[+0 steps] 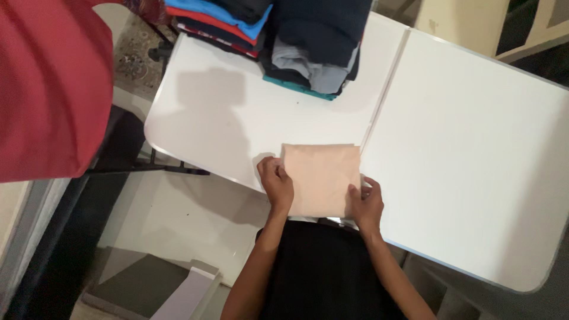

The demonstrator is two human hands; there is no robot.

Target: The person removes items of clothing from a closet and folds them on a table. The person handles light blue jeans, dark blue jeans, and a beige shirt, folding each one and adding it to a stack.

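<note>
At table's near edge, folded peach cloth [321,179], smooth and square, pinched by left hand [276,184] and right hand [367,204] at opposite sides. Beyond, on glossy white table [474,166], stacked folded clothes [278,41].

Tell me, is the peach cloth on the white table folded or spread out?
Folded. The peach cloth lies as a compact rectangle with straight edges, the left hand and right hand pressing its near corners on the white table.
</note>
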